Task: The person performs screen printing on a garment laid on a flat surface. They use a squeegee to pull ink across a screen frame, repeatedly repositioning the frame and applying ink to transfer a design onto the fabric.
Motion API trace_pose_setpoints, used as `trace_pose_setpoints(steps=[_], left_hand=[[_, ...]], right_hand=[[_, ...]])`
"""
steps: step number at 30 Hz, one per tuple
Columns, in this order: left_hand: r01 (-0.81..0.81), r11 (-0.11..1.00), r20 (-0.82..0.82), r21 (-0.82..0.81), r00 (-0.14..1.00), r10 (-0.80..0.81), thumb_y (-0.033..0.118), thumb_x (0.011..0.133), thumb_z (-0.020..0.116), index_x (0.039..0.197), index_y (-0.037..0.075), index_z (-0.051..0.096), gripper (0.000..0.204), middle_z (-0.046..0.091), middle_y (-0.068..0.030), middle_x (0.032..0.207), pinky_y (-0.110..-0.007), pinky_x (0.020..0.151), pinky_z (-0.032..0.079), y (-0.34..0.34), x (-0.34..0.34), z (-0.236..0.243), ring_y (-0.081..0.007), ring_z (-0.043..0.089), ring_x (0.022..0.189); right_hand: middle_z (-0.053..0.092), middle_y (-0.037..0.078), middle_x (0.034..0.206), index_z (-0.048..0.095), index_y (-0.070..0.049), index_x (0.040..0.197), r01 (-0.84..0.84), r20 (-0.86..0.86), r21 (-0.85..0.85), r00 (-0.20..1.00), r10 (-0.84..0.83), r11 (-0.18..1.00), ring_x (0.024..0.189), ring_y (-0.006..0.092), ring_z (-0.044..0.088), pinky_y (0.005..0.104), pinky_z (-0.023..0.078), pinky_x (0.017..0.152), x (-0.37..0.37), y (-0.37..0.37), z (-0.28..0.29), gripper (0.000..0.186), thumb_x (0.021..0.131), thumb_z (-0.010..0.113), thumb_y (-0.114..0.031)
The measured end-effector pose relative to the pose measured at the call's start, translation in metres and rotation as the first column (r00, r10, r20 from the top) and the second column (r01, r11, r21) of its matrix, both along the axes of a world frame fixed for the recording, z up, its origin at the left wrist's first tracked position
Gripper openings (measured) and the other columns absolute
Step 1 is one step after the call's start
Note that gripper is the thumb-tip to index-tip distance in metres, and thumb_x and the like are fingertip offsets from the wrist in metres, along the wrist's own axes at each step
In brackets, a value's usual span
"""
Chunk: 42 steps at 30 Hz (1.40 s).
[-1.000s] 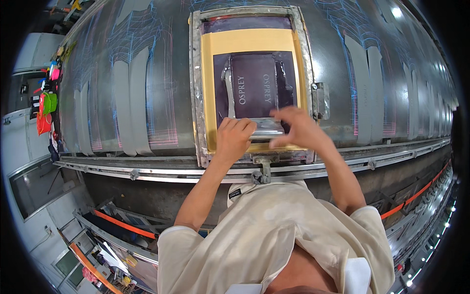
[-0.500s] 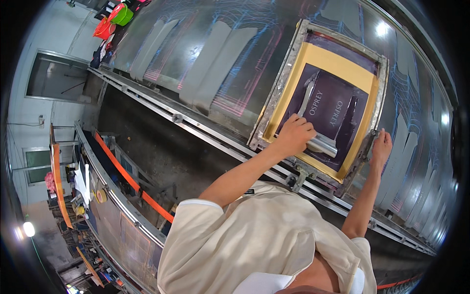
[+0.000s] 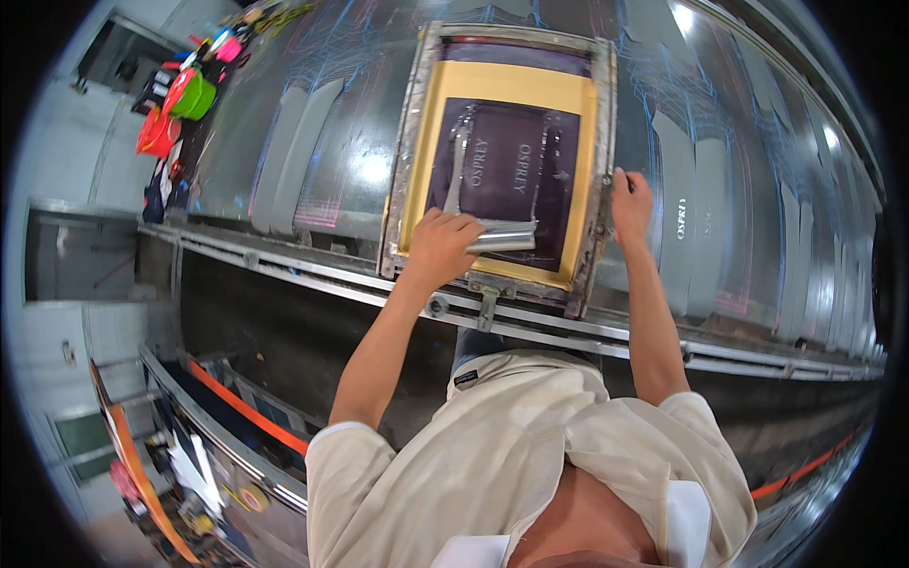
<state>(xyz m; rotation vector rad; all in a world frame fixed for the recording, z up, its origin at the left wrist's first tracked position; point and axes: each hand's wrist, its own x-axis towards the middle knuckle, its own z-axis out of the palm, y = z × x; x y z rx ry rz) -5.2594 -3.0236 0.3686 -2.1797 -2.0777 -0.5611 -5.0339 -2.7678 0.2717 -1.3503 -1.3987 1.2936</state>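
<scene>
A screen-printing frame (image 3: 401,161) lies on the long table, with yellow tape around a dark mesh (image 3: 502,180) bearing pale lettering. My left hand (image 3: 438,248) is closed around the left end of a silver metal squeegee (image 3: 508,238), which rests across the near part of the mesh. Wet dark ink streaks (image 3: 462,156) run along both sides of the lettering. At the frame's right side, my right hand (image 3: 631,204) has its fingers curled against the outer edge, gripping it. Grey cut pieces (image 3: 682,222) with white printed lettering lie to the right.
More grey pieces (image 3: 292,161) lie left of the frame. A metal rail (image 3: 331,284) follows the table's near edge, where a bracket (image 3: 489,305) on the frame meets it. A green bucket (image 3: 190,95) and a red bucket (image 3: 158,134) stand far left. Behind me is another table (image 3: 284,535).
The frame has shifted left along the table, over other grey pieces, with both hands moving along. Printed pieces now show on its right. The squeegee stays at the near end. My view has turned.
</scene>
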Motion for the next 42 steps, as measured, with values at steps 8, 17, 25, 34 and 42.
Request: trace_pose_setpoints(steps=[8, 17, 25, 34, 42], left_hand=[[0.143, 0.987, 0.045, -0.075, 0.989, -0.139, 0.0, 0.056, 0.077, 0.101, 0.011, 0.069, 0.047, 0.07, -0.0013, 0.103, -0.041, 0.082, 0.046, -0.044, -0.009, 0.013, -0.0247, 0.063, 0.093], [0.171, 0.982, 0.012, -0.079, 0.985, -0.171, 0.0, 0.059, 0.073, 0.102, 0.012, 0.068, 0.045, 0.071, 0.0001, 0.105, -0.041, 0.083, 0.044, -0.011, -0.034, 0.02, -0.022, 0.062, 0.088], [0.178, 0.984, 0.008, 0.024, 0.984, -0.178, 0.003, 0.063, 0.074, 0.095, 0.013, 0.071, 0.033, 0.073, -0.0012, 0.097, -0.04, 0.081, 0.044, 0.147, -0.113, 0.025, -0.0245, 0.066, 0.086], [0.172, 0.961, 0.08, -0.218, 0.984, -0.158, 0.015, 0.071, 0.081, 0.084, 0.011, 0.075, 0.015, 0.073, -0.0087, 0.081, -0.044, 0.071, 0.052, 0.236, -0.146, 0.065, -0.0329, 0.068, 0.075], [0.163, 0.984, 0.145, -0.07, 0.978, -0.152, 0.012, 0.069, 0.079, 0.082, 0.01, 0.075, 0.014, 0.072, -0.0083, 0.081, -0.043, 0.069, 0.052, 0.199, -0.134, 0.034, -0.0322, 0.067, 0.072]], right_hand=[[0.066, 0.01, 0.077, 0.068, -0.002, 0.095, 0.056, 0.174, 0.02, 0.983, -0.059, 0.998, 0.071, 0.0205, 0.059, 0.0374, 0.047, 0.071, 0.002, -0.004, 0.013, 0.032, 0.096, 0.065, -0.034], [0.068, 0.016, 0.081, 0.069, -0.004, 0.097, 0.122, 0.261, 0.042, 0.957, -0.129, 0.992, 0.073, 0.0292, 0.064, 0.0399, 0.049, 0.072, -0.009, -0.006, 0.023, 0.032, 0.096, 0.064, -0.035], [0.071, 0.019, 0.09, 0.07, -0.006, 0.102, -0.014, 0.514, -0.094, 0.855, 0.061, 0.996, 0.084, 0.0362, 0.068, 0.0435, 0.051, 0.077, -0.019, 0.013, 0.066, 0.033, 0.096, 0.065, -0.038], [0.072, 0.014, 0.102, 0.07, -0.003, 0.11, -0.673, 0.512, 0.265, 0.705, 0.491, 0.69, 0.105, 0.0336, 0.065, 0.0455, 0.049, 0.092, -0.133, 0.067, 0.16, 0.043, 0.088, 0.075, -0.04], [0.069, 0.014, 0.082, 0.068, -0.006, 0.08, -0.837, 0.798, 0.18, 0.431, 0.42, 0.516, 0.088, 0.0371, 0.066, 0.0473, 0.049, 0.085, -0.167, 0.043, 0.123, 0.014, 0.072, 0.076, -0.014]])
